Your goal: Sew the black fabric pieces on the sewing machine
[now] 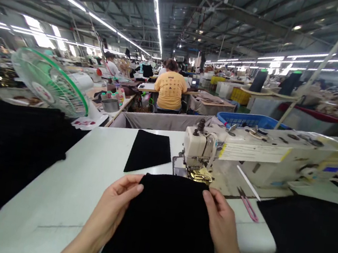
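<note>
A black fabric panel (167, 220) is stretched between my two hands in front of the sewing machine (199, 148). My left hand (116, 203) pinches its upper left corner between thumb and fingers. At the upper right corner, my right hand (221, 218) grips the same panel; a purple band circles that wrist. The panel's top edge lies just before the gold-coloured presser foot area (201, 175), and whether they touch I cannot tell. Another black fabric piece (149, 151) lies flat on the white table (64, 195), left of the machine head.
Pink-handled thread snips (248, 205) and a white stick (248, 182) lie right of my hands. Dark fabric is heaped at left (7, 152) and right (311, 239). A green-rimmed fan (52, 82) stands back left, a blue basket (243, 119) behind the machine. A person in yellow (171, 86) sits ahead.
</note>
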`<state>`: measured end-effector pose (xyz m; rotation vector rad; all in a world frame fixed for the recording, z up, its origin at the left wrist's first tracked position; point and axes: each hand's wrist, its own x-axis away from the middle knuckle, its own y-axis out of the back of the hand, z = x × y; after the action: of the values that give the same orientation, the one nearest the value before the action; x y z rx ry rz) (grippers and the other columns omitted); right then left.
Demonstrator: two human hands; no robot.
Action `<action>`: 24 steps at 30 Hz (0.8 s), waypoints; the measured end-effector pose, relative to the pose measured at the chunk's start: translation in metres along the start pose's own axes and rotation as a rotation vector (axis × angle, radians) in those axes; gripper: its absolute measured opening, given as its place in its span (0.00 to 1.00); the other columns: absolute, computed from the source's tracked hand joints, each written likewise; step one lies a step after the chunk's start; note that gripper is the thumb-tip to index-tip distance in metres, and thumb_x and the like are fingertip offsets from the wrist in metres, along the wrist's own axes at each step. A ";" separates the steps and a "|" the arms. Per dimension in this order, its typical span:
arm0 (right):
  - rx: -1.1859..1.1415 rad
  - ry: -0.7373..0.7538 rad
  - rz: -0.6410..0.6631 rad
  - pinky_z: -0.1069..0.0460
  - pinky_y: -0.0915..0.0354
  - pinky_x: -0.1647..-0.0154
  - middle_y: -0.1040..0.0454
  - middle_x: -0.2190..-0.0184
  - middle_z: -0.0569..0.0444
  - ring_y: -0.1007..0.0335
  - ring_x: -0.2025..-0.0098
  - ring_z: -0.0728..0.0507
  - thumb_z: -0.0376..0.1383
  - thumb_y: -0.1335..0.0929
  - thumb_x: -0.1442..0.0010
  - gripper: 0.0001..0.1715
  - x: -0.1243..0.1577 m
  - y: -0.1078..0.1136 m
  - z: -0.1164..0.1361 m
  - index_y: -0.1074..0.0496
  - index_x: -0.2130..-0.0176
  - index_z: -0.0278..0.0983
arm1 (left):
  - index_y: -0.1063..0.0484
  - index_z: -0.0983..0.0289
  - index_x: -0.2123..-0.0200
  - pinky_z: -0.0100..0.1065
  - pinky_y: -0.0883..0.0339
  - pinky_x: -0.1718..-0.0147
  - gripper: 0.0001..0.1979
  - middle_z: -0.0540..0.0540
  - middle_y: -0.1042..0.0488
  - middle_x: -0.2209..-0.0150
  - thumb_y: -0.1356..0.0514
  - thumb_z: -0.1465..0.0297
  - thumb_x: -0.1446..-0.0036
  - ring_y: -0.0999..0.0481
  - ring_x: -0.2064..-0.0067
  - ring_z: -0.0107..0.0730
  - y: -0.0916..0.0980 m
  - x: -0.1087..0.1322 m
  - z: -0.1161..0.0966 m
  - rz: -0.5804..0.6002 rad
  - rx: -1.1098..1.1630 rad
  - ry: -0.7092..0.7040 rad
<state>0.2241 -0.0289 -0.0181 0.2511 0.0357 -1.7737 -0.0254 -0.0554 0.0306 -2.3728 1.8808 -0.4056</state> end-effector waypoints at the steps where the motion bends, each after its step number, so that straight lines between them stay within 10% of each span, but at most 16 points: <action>1: -0.003 -0.008 -0.020 0.49 0.28 0.60 0.19 0.63 0.49 0.24 0.62 0.40 0.55 0.31 0.41 0.27 0.003 0.002 0.002 0.22 0.59 0.35 | 0.20 0.61 0.61 0.33 0.32 0.52 0.19 0.54 0.19 0.62 0.25 0.62 0.57 0.21 0.57 0.38 -0.002 0.002 -0.002 -0.010 0.025 0.018; 10: -0.250 -0.157 -0.091 0.40 0.41 0.34 0.19 0.53 0.47 0.30 0.42 0.33 0.53 0.24 0.50 0.26 0.004 0.021 -0.002 0.17 0.59 0.39 | 0.18 0.63 0.69 0.31 0.34 0.53 0.19 0.56 0.18 0.59 0.23 0.59 0.64 0.24 0.55 0.38 -0.007 0.015 -0.016 -0.143 -0.059 -0.043; 20: -0.323 -0.189 -0.140 0.42 0.37 0.36 0.18 0.55 0.48 0.27 0.45 0.33 0.50 0.20 0.56 0.25 -0.002 0.027 -0.005 0.17 0.62 0.38 | 0.19 0.62 0.70 0.27 0.42 0.78 0.17 0.49 0.26 0.76 0.25 0.61 0.65 0.37 0.77 0.23 -0.007 0.014 -0.019 -0.131 -0.239 -0.028; 24: -0.312 -0.218 -0.157 0.42 0.33 0.40 0.17 0.58 0.48 0.25 0.48 0.33 0.50 0.20 0.59 0.26 -0.003 0.026 -0.006 0.17 0.63 0.38 | 0.19 0.63 0.69 0.31 0.30 0.60 0.19 0.54 0.20 0.68 0.24 0.60 0.66 0.24 0.65 0.33 -0.011 0.017 -0.020 -0.106 -0.113 0.007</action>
<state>0.2508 -0.0311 -0.0203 -0.1743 0.1778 -1.9119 -0.0170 -0.0673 0.0546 -2.5542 1.8332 -0.3244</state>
